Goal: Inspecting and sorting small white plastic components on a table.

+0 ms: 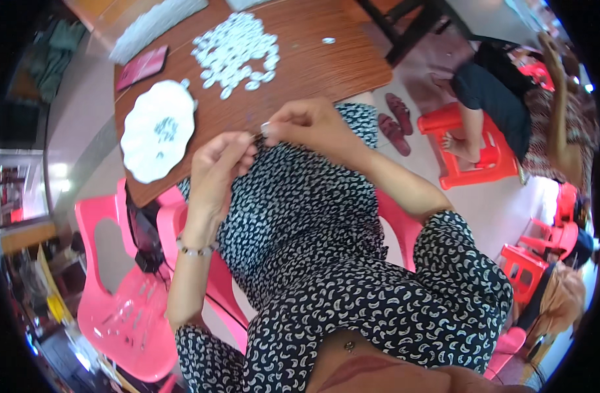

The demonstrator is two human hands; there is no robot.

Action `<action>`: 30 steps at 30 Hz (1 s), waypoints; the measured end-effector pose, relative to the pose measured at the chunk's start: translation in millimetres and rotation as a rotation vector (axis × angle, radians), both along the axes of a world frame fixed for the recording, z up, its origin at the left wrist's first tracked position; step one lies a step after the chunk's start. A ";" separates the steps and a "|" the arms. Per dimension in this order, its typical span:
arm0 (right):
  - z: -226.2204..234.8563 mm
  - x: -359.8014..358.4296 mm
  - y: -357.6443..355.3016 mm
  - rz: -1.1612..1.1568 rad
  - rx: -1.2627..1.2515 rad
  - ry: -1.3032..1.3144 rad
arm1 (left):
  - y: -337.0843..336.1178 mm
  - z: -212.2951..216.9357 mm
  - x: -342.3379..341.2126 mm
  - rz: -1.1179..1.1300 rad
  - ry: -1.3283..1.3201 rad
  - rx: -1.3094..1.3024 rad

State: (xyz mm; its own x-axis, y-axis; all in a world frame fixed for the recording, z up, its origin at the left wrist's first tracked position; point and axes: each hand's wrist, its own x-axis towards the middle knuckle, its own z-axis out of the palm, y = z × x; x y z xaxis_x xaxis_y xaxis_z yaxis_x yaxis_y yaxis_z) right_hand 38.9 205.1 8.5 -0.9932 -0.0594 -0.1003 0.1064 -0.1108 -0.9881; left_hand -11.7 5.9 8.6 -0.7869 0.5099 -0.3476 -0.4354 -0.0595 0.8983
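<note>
My left hand (221, 164) and my right hand (319, 128) meet at the near edge of the brown wooden table (326, 72), above my lap. Pinched between my left thumb and fingers is something small and dark, too small to name. In my right fingertips I hold a small white piece (266, 128) against it. Left of my hands, a white wavy-rimmed plate (146, 108) bears a little heap of small grey pieces (166, 129). Beyond my hands spreads a pile of white oval pieces (234, 49).
A pinkish-red phone-like object (142, 67) lies behind the plate. One white piece (328, 40) sits apart at the far right. A pink chair (126, 321) stands at my left. To the right are sandals (395, 124), a red stool (470, 173) and another person (496, 98).
</note>
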 end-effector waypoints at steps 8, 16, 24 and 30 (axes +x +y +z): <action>-7.1 -1.6 16.8 -0.025 0.047 -0.033 | 12.7 -8.4 -4.2 -0.062 0.048 0.009; -11.3 2.3 10.1 0.019 -0.051 0.062 | 11.9 -6.9 0.9 -0.019 0.066 -0.042; -6.3 0.2 3.7 0.047 -0.005 0.061 | 9.6 3.8 1.9 -0.010 0.047 0.015; -8.4 -0.7 0.3 0.031 0.002 0.042 | 2.3 0.0 -1.6 0.001 0.029 0.024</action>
